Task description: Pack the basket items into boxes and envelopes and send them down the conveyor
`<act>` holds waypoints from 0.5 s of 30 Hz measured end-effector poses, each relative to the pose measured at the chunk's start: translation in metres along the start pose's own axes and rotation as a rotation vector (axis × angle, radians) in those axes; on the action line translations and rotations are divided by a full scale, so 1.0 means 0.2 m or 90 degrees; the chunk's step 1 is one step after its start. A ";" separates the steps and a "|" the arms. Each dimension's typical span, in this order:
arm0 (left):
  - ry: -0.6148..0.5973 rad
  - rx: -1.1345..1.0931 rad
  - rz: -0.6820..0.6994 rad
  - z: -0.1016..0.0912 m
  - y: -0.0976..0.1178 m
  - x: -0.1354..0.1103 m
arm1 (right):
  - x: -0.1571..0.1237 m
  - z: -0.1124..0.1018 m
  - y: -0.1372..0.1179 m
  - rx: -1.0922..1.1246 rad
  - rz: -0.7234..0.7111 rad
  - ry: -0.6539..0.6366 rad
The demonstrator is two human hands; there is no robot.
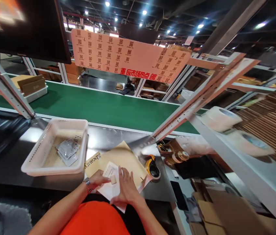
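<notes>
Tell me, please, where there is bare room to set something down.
The green belt is bare from the far bin to the slanted post. The table has a smaller patch between basket, yellow envelope and belt. It is crowded around left hand, right hand and tape dispenser.

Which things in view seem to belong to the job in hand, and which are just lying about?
Likely the job:
white printed sheet, touched by the left hand and right hand
lettered tan mailer beneath
tape dispenser nearby

Seemingly lying about:
clear tape rolls
black phone-like slab
</notes>
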State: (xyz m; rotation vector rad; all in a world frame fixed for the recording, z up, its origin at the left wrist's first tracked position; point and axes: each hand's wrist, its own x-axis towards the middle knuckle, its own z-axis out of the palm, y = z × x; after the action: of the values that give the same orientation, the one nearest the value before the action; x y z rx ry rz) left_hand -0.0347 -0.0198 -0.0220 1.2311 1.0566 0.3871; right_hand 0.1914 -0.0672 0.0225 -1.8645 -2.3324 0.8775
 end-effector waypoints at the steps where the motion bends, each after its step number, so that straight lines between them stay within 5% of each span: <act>1: -0.006 -0.052 -0.040 0.02 -0.01 0.02 | -0.02 0.03 -0.01 -0.021 0.016 -0.013; 6: -0.040 -0.168 -0.157 0.11 -0.08 0.10 | -0.08 0.10 -0.02 -0.063 0.108 -0.071; 15: -0.088 -0.029 -0.193 0.18 -0.23 0.08 | -0.29 0.25 0.01 0.088 0.154 0.080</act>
State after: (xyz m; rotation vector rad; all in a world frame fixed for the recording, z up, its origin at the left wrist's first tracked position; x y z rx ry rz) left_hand -0.0103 -0.0447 -0.0713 1.0220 1.0895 0.0901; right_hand 0.1922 -0.1395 -0.0014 -2.1047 -1.9525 0.8869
